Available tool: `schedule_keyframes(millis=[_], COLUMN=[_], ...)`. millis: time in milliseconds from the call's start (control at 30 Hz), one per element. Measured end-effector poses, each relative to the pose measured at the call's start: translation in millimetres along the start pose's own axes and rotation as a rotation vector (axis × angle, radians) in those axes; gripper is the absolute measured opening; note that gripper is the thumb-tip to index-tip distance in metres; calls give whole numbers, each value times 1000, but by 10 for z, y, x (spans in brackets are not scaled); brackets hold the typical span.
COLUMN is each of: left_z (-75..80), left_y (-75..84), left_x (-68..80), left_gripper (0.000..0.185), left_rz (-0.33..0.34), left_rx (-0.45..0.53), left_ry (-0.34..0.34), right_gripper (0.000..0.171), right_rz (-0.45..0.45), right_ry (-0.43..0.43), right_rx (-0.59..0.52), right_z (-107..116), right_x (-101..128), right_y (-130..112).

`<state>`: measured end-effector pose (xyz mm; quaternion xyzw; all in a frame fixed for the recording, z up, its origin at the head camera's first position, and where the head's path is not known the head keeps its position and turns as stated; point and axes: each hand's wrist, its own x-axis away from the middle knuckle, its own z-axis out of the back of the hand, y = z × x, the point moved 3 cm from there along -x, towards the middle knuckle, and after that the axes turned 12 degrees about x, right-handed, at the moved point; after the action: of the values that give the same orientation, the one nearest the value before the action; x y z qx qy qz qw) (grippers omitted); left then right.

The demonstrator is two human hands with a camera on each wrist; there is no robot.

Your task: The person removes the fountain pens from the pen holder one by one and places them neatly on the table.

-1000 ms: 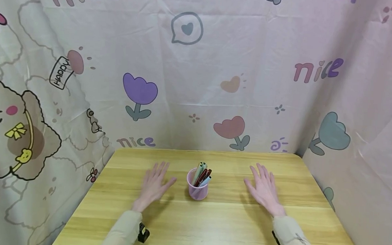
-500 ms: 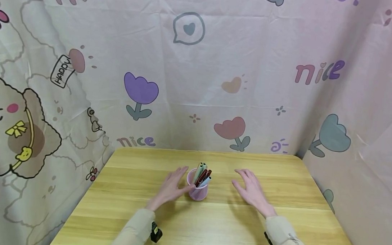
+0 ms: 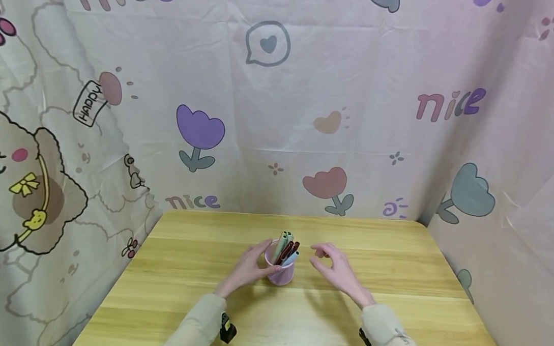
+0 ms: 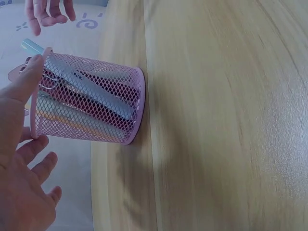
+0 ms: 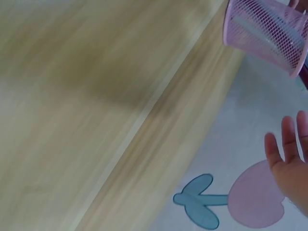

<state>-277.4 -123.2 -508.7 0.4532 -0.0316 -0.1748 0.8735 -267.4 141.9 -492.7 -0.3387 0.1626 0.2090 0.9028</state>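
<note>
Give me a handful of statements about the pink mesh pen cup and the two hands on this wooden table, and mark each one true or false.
1. The pink wire-mesh pen cup stands upright on the light wooden table. True.
2. The pink cup is empty. False: several pens stick out of its top.
3. The left hand is at the cup's side, thumb against the mesh near the rim. True.
4. The right hand grips one of the pens. False: it is apart from the cup, to its right, holding nothing.
5. The backdrop behind the table is plain white. False: it is a pale printed cloth with tulips, hearts and the word "nice".
</note>
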Motion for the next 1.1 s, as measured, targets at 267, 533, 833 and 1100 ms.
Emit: schedule_keyframes(millis=[267,533,833,1100], left_z=[8,-2,-6,-12], left_y=[-2,-3,-3,-13], left_x=[-8,5,-2,-3], left_gripper=[87,88,87,87], left_rz=[2,7,-10,-23], left_rx=[23,33,56,37], left_ry=[23,17,18,18], right_gripper=[33,32,28,25], right_rz=[-7,-1,-30,-21], right_ry=[-116,-161,-165,-166], right_rx=[-183,-242,-234,-216], right_z=[-123,-192,-239,-278], right_x=[-70,-114,-170,-203], right_y=[-98,-174,-225,-231])
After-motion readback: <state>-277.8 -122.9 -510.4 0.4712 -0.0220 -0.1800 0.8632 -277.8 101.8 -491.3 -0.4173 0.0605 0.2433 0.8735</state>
